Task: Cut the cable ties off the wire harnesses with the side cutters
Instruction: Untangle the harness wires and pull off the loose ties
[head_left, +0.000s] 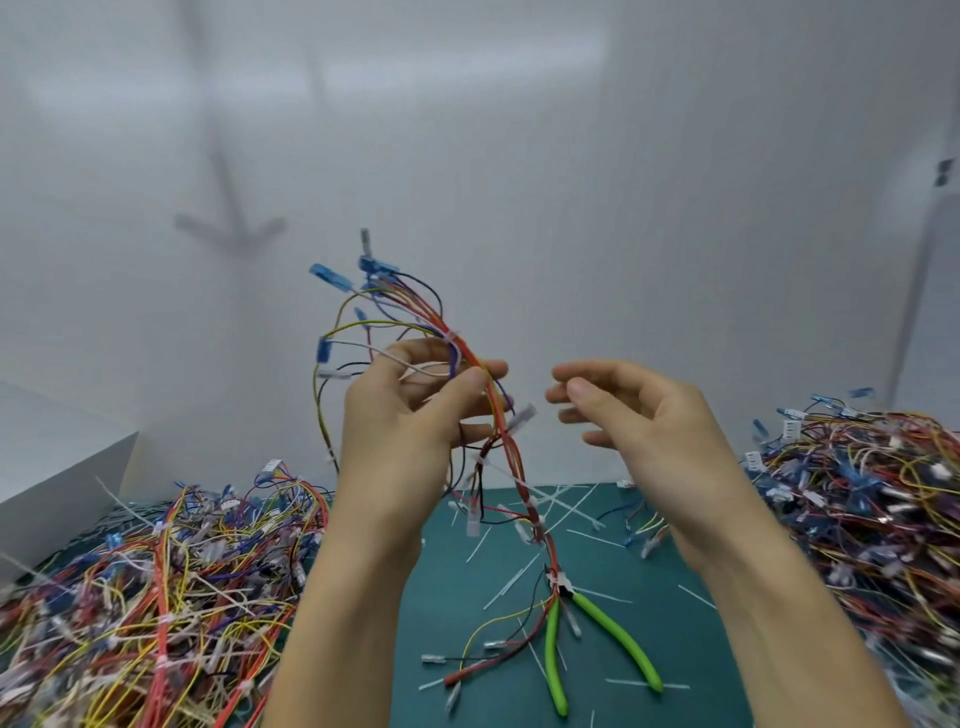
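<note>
**One harness in hand, cutters down, plenty left**

You held one wire harness up off the green mat in your left hand, thumb and fingers pinched round the bundle near its upper end. The lower part hung down, and its tail trailed onto the mat. Your right hand was beside it with loosely spread fingers, holding nothing.

The side cutters lay on the mat under the harness tail, handles splayed apart, with neither hand on them.

Several white cable ties were still wrapped round this harness, one just above your left fingers and more lower down, so this one looked unfinished. White cut-off tie strips were scattered over the mat, which suggests a fair number of cuts were already made.

Big tangles of harnesses sat to the left and right. White ties showed in the left heap, but I couldn't tell which heap was finished. My guess is that most of the job remained.
</note>
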